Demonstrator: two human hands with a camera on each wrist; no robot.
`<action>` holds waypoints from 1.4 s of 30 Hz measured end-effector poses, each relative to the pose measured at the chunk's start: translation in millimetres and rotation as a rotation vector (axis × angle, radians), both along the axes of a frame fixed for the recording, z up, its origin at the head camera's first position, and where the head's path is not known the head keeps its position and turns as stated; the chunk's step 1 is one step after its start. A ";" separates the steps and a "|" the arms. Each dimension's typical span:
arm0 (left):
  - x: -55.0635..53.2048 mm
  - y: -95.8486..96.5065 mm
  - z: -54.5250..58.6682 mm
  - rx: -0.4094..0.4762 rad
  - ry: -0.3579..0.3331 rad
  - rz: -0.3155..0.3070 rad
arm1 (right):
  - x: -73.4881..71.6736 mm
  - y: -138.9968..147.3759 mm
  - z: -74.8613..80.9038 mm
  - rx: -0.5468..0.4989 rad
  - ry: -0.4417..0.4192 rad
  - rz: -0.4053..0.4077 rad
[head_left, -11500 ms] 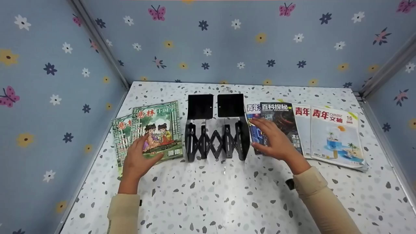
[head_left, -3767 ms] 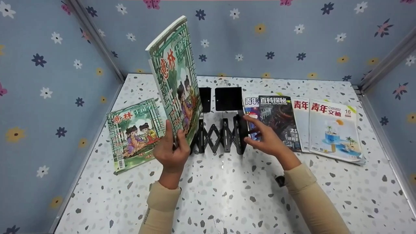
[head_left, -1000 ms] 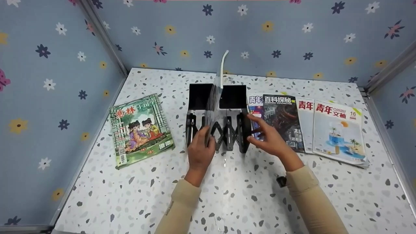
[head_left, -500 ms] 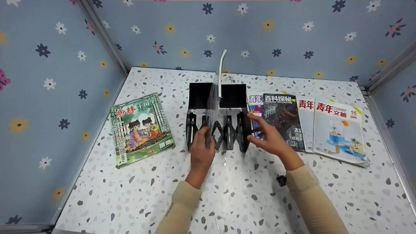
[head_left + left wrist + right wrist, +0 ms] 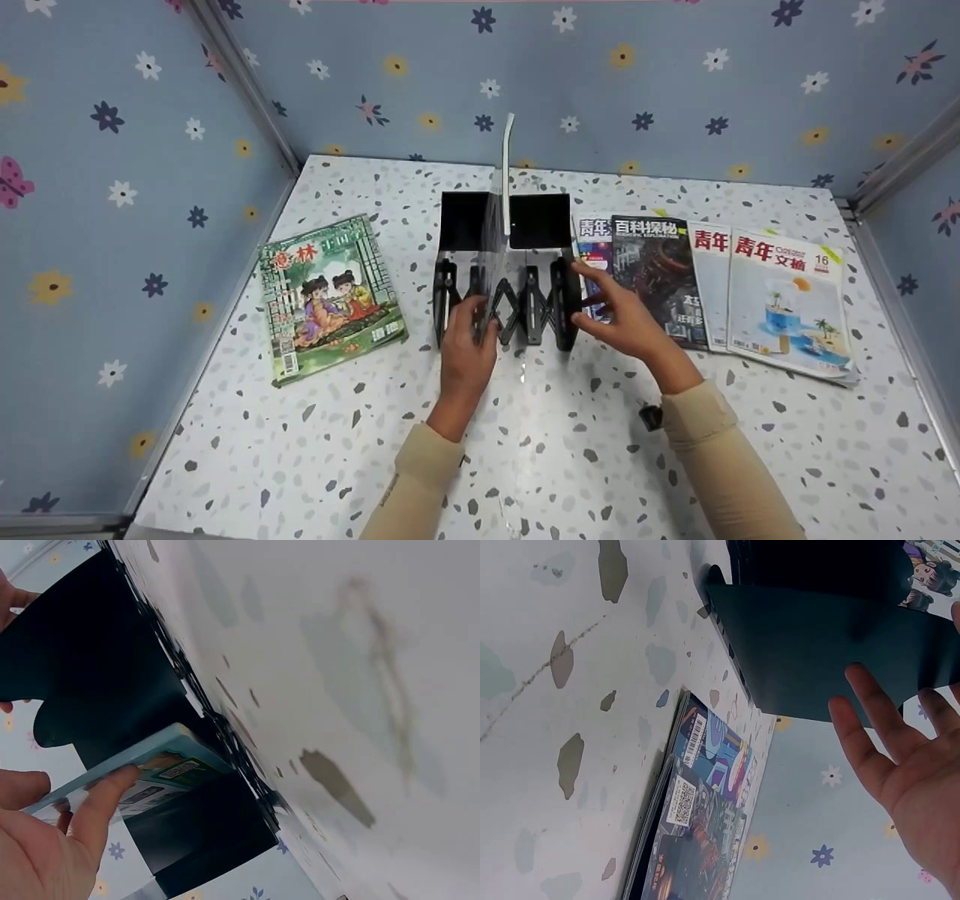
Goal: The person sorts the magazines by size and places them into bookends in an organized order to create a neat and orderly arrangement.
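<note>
head: speckled tabletop point(image 5: 525, 442) separates the black rack point(image 5: 540, 225) from one green magazine point(image 5: 334, 300) on the left; four overlapping magazines point(image 5: 712, 292) crowd its right. the left hand point(image 5: 466, 352) pinches one upright magazine point(image 5: 506, 172) between the rack's two end walls.

left wrist: thumb and fingers clasp its edge.

right wrist: the right hand point(image 5: 922, 787) is loosely spread by one wall, contact unclear.

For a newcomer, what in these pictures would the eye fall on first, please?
Probably the upright magazine, which the left hand holds between the two ends of the black rack. After it, the green magazine lying flat left of the rack, and the row of overlapping magazines on the right.
</note>
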State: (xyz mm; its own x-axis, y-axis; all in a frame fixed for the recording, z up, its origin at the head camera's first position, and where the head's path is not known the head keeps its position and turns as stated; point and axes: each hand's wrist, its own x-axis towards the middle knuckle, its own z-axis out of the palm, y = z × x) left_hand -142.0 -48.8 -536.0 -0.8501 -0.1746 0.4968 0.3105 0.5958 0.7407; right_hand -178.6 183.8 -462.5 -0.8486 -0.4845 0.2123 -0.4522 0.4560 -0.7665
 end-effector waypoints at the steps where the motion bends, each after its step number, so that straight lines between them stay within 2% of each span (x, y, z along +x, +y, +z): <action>1: 1.2 0.6 0.2 0.012 -0.005 0.003 | -0.1 0.0 -0.3 0.004 0.004 0.000; 6: 5.1 6.0 0.8 0.101 -0.003 0.004 | -0.6 0.6 -1.4 0.016 0.013 -0.003; 13: 5.4 10.2 0.2 0.252 0.001 -0.054 | -0.5 0.4 -1.9 0.020 0.012 0.000; 22: 5.1 7.3 0.7 0.299 -0.093 -0.081 | 1.0 -0.5 -0.7 0.020 0.007 -0.001; 29: 6.4 9.2 3.6 0.355 -0.085 -0.073 | 0.8 -0.9 -0.4 0.028 0.011 0.002; 35: 8.4 9.9 5.3 0.339 -0.091 -0.019 | -8.2 4.5 -16.5 0.039 0.020 -0.012; 38: 12.3 8.3 6.7 0.292 -0.108 -0.011 | -13.8 8.1 -26.8 0.043 0.014 -0.028; 42: 20.4 2.0 10.6 0.233 -0.152 -0.029 | -16.3 9.6 -32.7 0.036 -0.010 -0.033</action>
